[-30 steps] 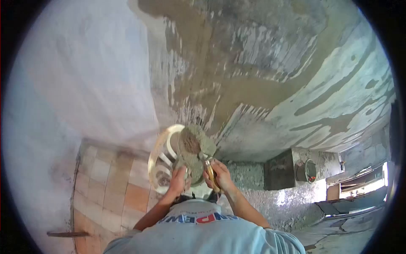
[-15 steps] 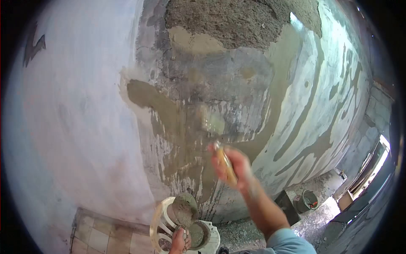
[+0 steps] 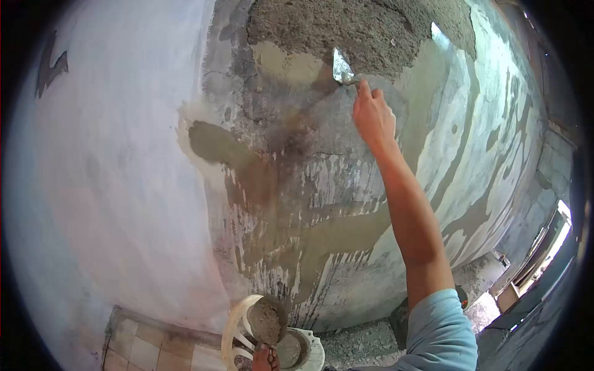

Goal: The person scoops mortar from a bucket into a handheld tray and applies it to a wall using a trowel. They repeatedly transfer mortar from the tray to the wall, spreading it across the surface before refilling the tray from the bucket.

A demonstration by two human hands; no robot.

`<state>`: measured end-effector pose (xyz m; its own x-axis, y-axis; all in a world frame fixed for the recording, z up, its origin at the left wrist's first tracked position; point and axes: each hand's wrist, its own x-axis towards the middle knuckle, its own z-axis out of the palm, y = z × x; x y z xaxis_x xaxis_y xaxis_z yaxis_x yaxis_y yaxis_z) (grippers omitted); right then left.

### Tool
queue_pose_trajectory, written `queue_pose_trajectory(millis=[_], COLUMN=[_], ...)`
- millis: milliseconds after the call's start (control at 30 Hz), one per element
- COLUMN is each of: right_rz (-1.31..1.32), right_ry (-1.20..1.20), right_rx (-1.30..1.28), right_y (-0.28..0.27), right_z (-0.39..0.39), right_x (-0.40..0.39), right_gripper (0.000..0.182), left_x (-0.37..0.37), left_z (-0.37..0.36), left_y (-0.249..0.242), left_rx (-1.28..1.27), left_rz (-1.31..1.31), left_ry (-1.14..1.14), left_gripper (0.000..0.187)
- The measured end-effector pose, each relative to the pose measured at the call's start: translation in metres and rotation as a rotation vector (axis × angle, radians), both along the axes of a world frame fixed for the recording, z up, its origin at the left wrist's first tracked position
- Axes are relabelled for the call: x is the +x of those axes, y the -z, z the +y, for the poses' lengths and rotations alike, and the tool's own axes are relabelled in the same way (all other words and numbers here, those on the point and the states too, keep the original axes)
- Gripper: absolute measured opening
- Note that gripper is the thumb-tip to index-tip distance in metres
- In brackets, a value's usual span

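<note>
My right hand [image 3: 375,116] is closed around the handle of a small trowel [image 3: 341,67]. Its shiny blade is up against the wall [image 3: 322,111], at the lower edge of a rough mortar patch [image 3: 328,31]. At the bottom, my left hand [image 3: 265,358] grips a round pan [image 3: 283,318] holding grey-brown wet mortar [image 3: 266,321]. That pan is in front of a white plastic chair [image 3: 232,328]. A bucket [image 3: 303,347] with grey material inside sits on the chair, just right of my left hand.
Smooth whitish wall [image 3: 136,173] spreads to the left. Wet streaks [image 3: 334,238] run down the middle and right. Tiled floor [image 3: 145,352] lies below left, rubble [image 3: 359,343] along the wall's foot. A bright opening [image 3: 544,253] is at the far right.
My right hand has moved up with the trowel, from mid-wall to the rough patch's lower edge. The pan in my left hand has lowered slightly and its mortar shows more.
</note>
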<state>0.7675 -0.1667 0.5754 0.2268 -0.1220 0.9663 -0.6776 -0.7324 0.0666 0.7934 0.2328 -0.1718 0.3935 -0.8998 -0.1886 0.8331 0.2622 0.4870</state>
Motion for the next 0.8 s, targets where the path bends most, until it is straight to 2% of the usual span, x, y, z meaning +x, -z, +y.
queue_pose_trajectory(millis=[100, 200, 233, 300, 333, 433, 533, 633, 667, 700, 733, 800], right_rz=[0.102, 0.177, 0.203, 0.241, 0.260, 0.331, 0.370, 0.350, 0.335, 0.304, 0.270, 0.202], right_ry=[0.142, 0.183, 0.178, 0.193, 0.213, 0.238, 0.229, 0.160, 0.130, 0.071, 0.013, -0.107], right_rx=[-0.054, -0.134, -0.150, -0.146, -0.137, -0.069, 0.001, 0.030, 0.035, 0.077, 0.116, 0.105], right_y=[0.010, 0.008, 0.007, 0.012, 0.013, 0.014, 0.018, 0.023, 0.023, 0.020, 0.016, 0.008], right_z=[-0.003, -0.007, -0.006, -0.005, -0.002, 0.006, 0.011, 0.018, 0.020, 0.021, 0.022, 0.016], right_x=[0.007, 0.008, 0.005, 0.002, 0.001, -0.007, -0.019, -0.042, -0.052, -0.062, -0.072, -0.080], right_gripper=[0.050, 0.051, 0.050, 0.049, 0.048, 0.046, 0.045, 0.046, 0.046, 0.046, 0.046, 0.046], left_x=[0.011, 0.009, 0.004, 0.003, 0.007, 0.013, 0.005, 0.002, -0.019, -0.025, -0.028, -0.030], left_z=[0.000, -0.004, 0.001, 0.006, 0.000, -0.005, -0.007, -0.023, -0.010, -0.001, 0.004, 0.003], left_y=[0.051, 0.071, 0.069, 0.030, 0.043, 0.004, -0.069, -0.019, -0.144, -0.189, -0.218, -0.226], left_rx=[-0.339, -0.669, -0.600, -0.464, -0.309, 0.248, 0.015, 0.555, 0.575, 0.523, 0.467, 0.425], left_rz=[0.351, 0.724, 0.640, 0.458, 0.834, -0.349, 0.417, -0.710, -0.523, -0.425, -0.330, -0.240], left_ry=[0.171, 0.329, 0.275, 0.178, 0.130, 0.096, 0.183, -0.112, -0.083, -0.043, -0.001, -0.001], left_gripper=[0.042, 0.047, 0.047, 0.047, 0.043, 0.042, 0.045, 0.046, 0.045, 0.043, 0.041, 0.040])
